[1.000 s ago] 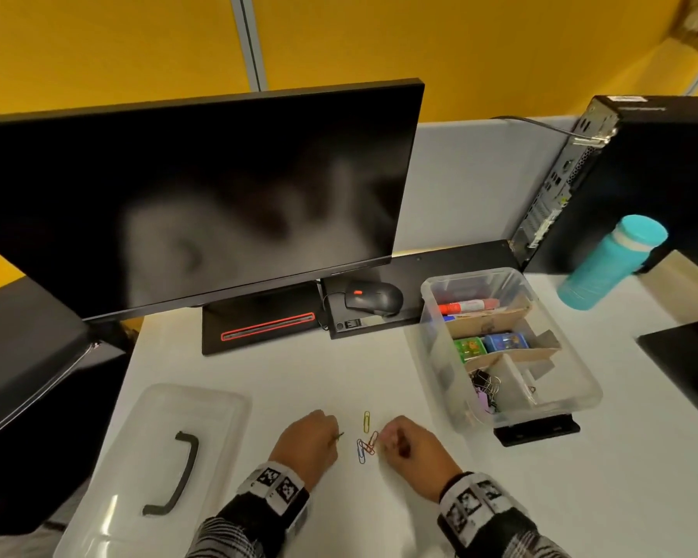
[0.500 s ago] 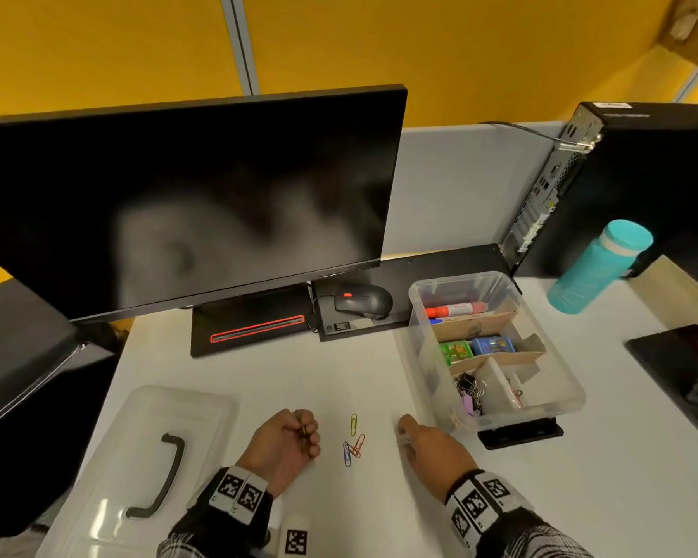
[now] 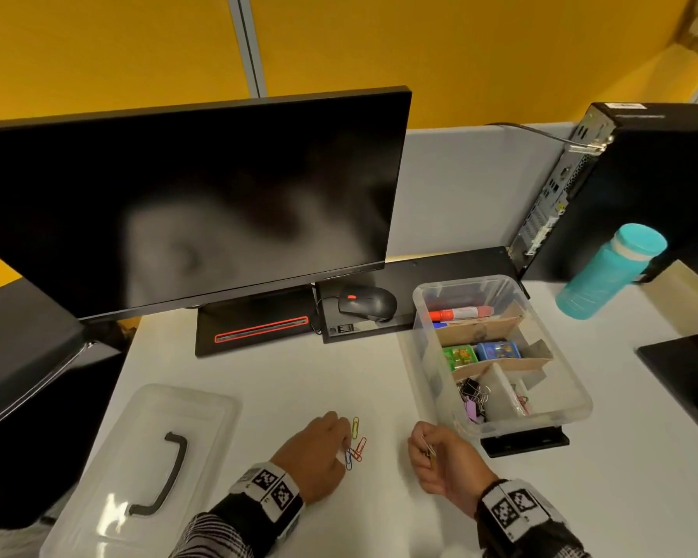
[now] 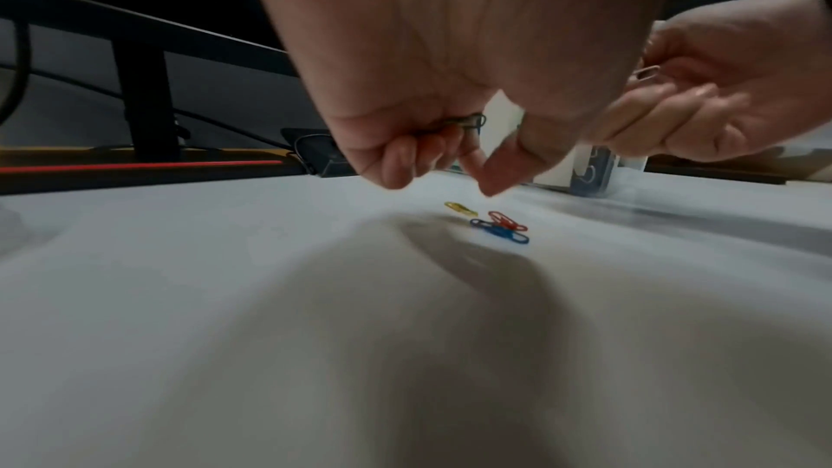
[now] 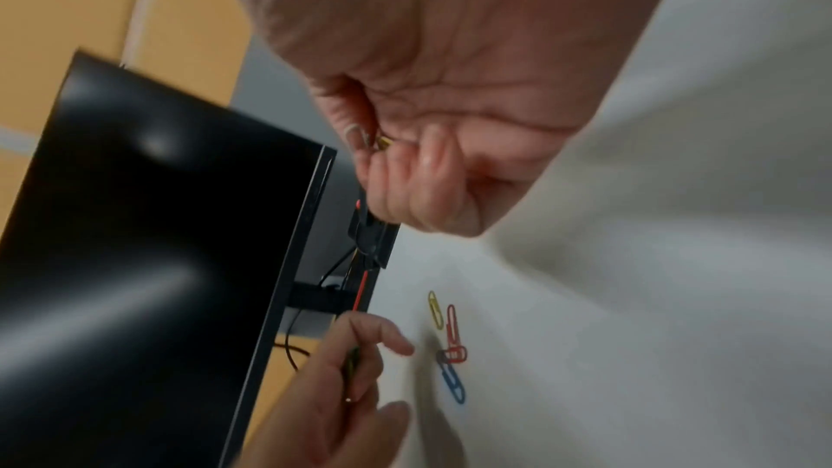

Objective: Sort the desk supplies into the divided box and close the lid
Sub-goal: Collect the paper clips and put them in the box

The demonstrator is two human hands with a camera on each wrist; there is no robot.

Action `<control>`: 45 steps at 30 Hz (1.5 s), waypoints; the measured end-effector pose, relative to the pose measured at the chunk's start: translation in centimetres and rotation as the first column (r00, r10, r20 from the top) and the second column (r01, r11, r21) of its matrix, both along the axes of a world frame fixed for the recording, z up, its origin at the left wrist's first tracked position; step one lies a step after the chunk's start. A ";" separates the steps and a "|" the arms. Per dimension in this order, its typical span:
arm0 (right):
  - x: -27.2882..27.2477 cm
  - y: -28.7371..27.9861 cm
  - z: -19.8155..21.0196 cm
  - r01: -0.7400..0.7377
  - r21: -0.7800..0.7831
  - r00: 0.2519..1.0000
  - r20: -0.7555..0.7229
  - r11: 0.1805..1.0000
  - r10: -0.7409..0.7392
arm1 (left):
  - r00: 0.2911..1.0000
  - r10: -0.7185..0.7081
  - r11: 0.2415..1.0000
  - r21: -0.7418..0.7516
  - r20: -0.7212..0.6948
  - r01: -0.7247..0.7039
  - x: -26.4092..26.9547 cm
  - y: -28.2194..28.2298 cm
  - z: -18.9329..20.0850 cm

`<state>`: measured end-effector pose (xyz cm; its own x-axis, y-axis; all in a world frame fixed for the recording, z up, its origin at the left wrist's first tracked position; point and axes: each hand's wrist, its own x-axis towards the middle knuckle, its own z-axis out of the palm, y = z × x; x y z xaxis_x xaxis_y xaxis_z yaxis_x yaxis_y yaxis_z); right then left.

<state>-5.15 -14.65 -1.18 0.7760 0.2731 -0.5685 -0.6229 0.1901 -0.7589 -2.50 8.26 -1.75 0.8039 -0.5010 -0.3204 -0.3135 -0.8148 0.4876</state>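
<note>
Yellow [image 3: 355, 427], red [image 3: 360, 448] and blue [image 3: 348, 459] paper clips lie together on the white desk. My left hand [image 3: 345, 441] hovers just left of them; in the left wrist view its curled fingers hold a dark green clip [image 4: 468, 121] while thumb and forefinger point down above the pile [image 4: 499, 226]. To the right, my right hand [image 3: 428, 449] is raised off the desk and grips a few clips [image 5: 383, 143]. The clear divided box [image 3: 573, 412] stands open at the right with markers, small tins, binder clips and clips in its compartments.
The clear lid [image 3: 138, 469] with a black handle lies at the left front. A monitor [image 3: 186, 203] and mouse [image 3: 365, 303] stand behind. A teal bottle [image 3: 609, 271] and a computer tower [image 3: 637, 187] are at the back right, and a black pad [image 3: 690, 376] at the right edge.
My left hand has come back to the clips on the desk. My right hand has lifted off the desk near the box and curled round its clips.
</note>
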 end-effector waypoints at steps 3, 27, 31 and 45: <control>0.0 0.3 0.0 0.085 0.120 0.996 -0.043 0.989 -0.080 | 0.993 -0.117 0.990 0.075 0.015 0.116 0.3 0.2 -0.4; 1.4 3.3 -1.8 -0.205 -0.930 0.748 0.052 0.305 0.661 | 1.000 -0.023 0.977 0.210 0.013 0.020 -0.5 -0.2 -0.9; 1.7 5.2 -1.3 -0.232 -0.943 0.715 -0.001 0.237 0.699 | 0.995 0.084 0.974 0.215 -0.056 -0.070 -0.5 -0.7 -1.0; 0.2 2.5 0.9 0.080 0.320 0.986 -0.163 0.944 -0.028 | 0.922 0.307 0.950 0.020 -0.237 -0.311 -1.2 0.8 -1.4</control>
